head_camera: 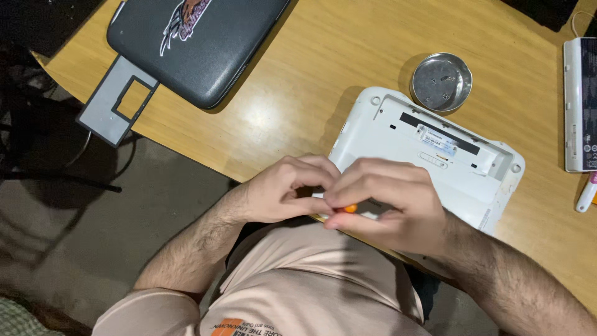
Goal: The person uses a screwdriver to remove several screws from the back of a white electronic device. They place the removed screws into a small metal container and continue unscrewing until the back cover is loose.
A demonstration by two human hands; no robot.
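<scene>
A white netbook (435, 149) lies upside down on the wooden table (311, 81), its underside facing up. Both hands meet at its near left corner. My right hand (392, 202) pinches a small tool with an orange handle (350, 208), only its end showing between the fingers. My left hand (286, 190) is curled against the same corner, fingertips touching the right hand and the netbook's edge. The tool's tip is hidden by the fingers.
A small round metal dish (441, 81) with a few tiny screws stands behind the netbook. A dark grey laptop (199, 43) with a sticker lies at the far left, a grey frame panel (118, 102) beside it. A white device (581, 102) lies at the right edge.
</scene>
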